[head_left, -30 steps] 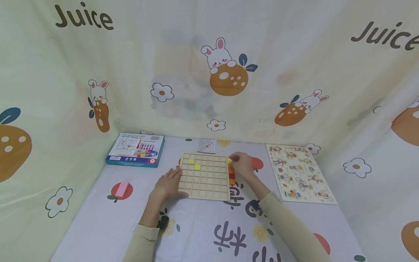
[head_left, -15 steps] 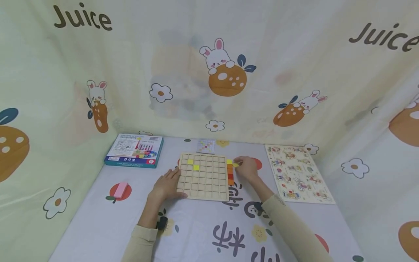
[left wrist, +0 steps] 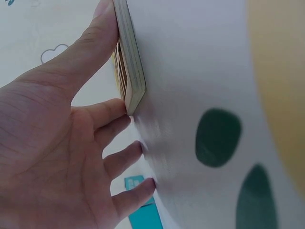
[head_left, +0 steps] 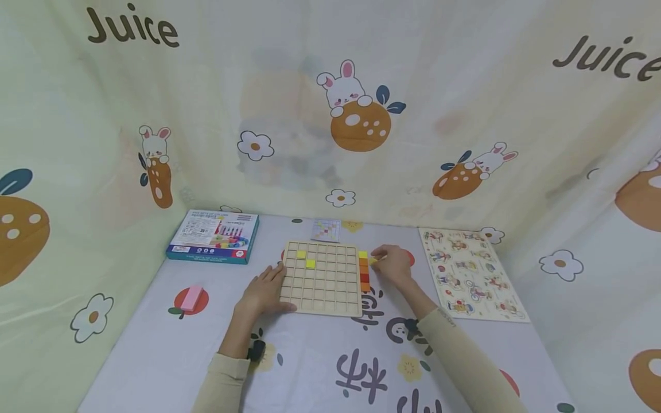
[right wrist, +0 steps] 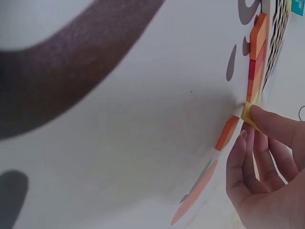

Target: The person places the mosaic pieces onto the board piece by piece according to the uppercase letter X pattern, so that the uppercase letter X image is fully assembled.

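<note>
A wooden grid board (head_left: pixel 322 287) lies flat, with two yellow tiles (head_left: pixel 310 264) in its upper left squares. My left hand (head_left: pixel 262 291) rests at the board's left edge, its thumb along the near corner and its fingers spread. In the right wrist view, my right hand (right wrist: pixel 271 176) pinches a yellow tile (right wrist: pixel 247 112) between thumb and fingertips, just right of the board. Along that edge runs a column of coloured tiles: yellow on top, then orange and a red tile (head_left: pixel 364 278). A separate orange tile (right wrist: pixel 228 133) lies near the right fingertips in the right wrist view.
A small pattern card (head_left: pixel 325 230) lies behind the board. At the back left is a flat printed box (head_left: pixel 214 236), with a pink block (head_left: pixel 191 298) in front of it. A picture puzzle board (head_left: pixel 472 275) lies to the right. Patterned curtains surround the table.
My right hand has moved slightly right, away from the top of the tile column, with a yellow tile between its fingers. The left hand keeps its place on the board.
</note>
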`<state>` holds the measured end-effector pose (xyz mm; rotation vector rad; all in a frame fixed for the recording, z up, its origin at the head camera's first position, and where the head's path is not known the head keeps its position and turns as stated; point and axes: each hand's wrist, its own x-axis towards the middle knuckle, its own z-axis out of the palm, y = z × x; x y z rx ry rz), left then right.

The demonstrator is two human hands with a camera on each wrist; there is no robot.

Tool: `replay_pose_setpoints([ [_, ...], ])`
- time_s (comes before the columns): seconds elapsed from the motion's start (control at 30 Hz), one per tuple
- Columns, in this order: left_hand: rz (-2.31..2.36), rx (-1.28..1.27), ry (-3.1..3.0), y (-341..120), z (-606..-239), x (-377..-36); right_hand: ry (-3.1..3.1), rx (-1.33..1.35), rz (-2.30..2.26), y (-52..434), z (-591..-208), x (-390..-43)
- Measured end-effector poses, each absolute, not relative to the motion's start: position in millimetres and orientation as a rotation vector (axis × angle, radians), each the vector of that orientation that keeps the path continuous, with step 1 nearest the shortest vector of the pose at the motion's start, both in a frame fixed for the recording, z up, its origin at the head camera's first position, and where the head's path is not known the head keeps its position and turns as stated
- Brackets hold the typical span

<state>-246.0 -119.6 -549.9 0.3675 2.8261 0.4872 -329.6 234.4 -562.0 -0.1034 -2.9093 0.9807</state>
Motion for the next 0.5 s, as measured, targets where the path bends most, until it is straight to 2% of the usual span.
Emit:
replay_pose_setpoints([
  [0.5,0.480,0.366,2.828,-120.6,-554.4,-249.0,-2.907,-0.117,1.043,241.9,-564.0,-333.0],
])
